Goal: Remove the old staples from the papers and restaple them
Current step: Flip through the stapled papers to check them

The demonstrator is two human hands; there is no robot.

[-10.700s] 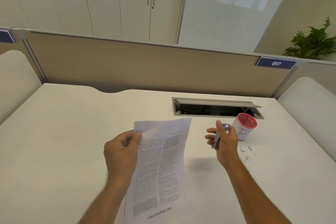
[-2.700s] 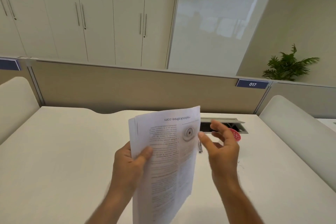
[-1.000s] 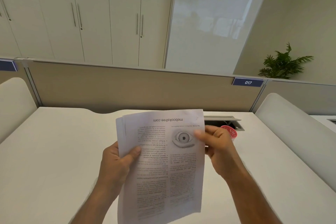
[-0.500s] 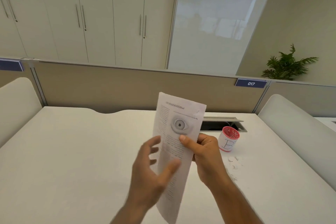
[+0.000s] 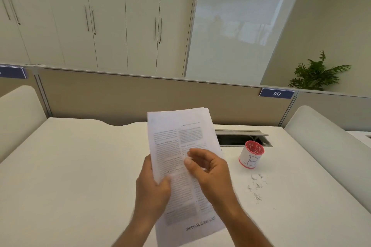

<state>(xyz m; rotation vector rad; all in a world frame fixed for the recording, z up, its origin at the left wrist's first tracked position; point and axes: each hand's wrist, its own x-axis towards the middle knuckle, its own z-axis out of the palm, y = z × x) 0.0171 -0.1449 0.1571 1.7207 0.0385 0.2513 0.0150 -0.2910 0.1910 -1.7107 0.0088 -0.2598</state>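
Observation:
I hold a stack of printed papers (image 5: pixel 176 136) upright over the white desk (image 5: pixel 76 166), text now right way up with "mebooksfree.com" at the bottom. My left hand (image 5: pixel 154 184) grips the stack's left edge, thumb on the front page. My right hand (image 5: pixel 208 168) hovers in front of the page with its fingers loosely curled and nothing visible in them. No staple is discernible on the sheets. The stapler and staple remover are not in view.
A small red-rimmed cup (image 5: pixel 251 154) marked "B" stands to the right, holding tiny red bits. Loose pulled staples (image 5: pixel 257 186) lie scattered in front of it. An open cable tray (image 5: pixel 243 136) sits behind, with the beige partition (image 5: pixel 120 98) beyond.
The papers have been turned end for end, so the text now reads upright. My left hand has taken the left edge and my right hand has let go.

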